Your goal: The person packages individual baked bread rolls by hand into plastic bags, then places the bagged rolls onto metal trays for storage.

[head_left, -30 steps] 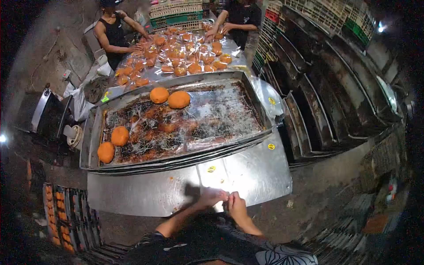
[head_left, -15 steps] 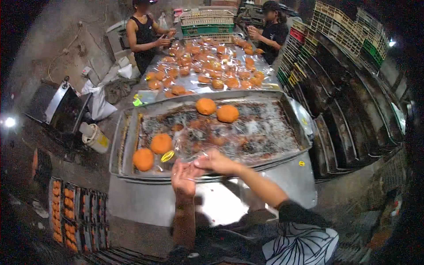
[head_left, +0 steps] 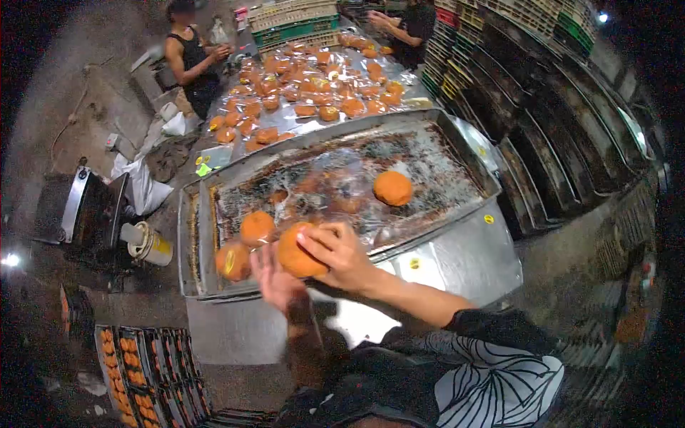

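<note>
My right hand (head_left: 341, 255) is closed around a round orange-brown bun (head_left: 300, 251) above the front edge of a large metal tray (head_left: 457, 207). Just left of that bun is my left hand (head_left: 277, 282), palm up with fingers apart and slightly blurred; whether it touches the bun or any clear film is hard to make out. Another bun (head_left: 257, 229) lies in the tray beyond my left hand. Beside it sits a bun with a yellow label (head_left: 232, 261) on or over it. A single bun (head_left: 393, 188) rests farther right on the stained tray bottom.
Many bagged buns (head_left: 314, 85) cover the far table, with stacked crates (head_left: 296, 28) behind. One person (head_left: 193, 60) stands at the far left, another (head_left: 410, 32) at the far right. Dark trays (head_left: 564, 143) are stacked at right; racks of buns (head_left: 128, 364) stand lower left.
My right hand has picked up one of the two buns from the back of the tray and brought it to my left hand, whose fingers have spread. The view has shifted and tilted.
</note>
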The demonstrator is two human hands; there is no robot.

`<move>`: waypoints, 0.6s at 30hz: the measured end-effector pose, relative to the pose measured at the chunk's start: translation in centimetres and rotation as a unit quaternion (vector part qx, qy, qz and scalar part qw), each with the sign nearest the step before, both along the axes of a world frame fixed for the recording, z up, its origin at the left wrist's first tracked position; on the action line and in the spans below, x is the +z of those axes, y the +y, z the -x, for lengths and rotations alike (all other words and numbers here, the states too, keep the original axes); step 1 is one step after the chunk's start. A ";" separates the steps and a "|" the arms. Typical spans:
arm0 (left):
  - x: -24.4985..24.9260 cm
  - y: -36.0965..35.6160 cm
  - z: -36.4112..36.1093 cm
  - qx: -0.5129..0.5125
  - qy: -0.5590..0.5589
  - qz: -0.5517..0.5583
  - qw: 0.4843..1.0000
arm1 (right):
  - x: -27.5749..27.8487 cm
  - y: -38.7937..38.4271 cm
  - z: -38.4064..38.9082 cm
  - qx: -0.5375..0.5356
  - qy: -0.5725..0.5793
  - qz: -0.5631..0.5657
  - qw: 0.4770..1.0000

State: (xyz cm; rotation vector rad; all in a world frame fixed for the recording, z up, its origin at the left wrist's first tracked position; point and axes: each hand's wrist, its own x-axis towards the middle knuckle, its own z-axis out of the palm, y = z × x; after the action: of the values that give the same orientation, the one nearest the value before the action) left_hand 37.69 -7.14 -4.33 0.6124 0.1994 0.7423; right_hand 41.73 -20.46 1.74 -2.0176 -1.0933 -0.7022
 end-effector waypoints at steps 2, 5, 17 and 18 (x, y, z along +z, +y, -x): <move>3.1 -4.3 0.0 -0.067 0.016 0.045 0.997 | -0.5 -1.6 2.1 -0.028 0.018 -0.038 0.999; 1.9 -7.8 0.9 -0.161 0.054 0.064 0.983 | -1.6 -4.2 4.2 -0.120 0.088 -0.064 0.987; -11.8 -18.7 3.3 -0.396 0.056 -0.480 0.781 | 1.7 -14.9 -7.9 -0.210 0.119 -0.131 0.962; -12.6 -20.2 3.6 -0.388 0.039 -0.616 0.684 | 5.0 -14.3 -9.2 -0.192 0.130 -0.148 0.962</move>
State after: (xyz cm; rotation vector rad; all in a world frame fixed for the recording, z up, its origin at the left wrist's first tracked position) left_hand 34.09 -27.35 -16.90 1.8785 -0.5511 -0.1194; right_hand 50.93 -34.77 6.73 -2.0042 -0.4193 -0.7182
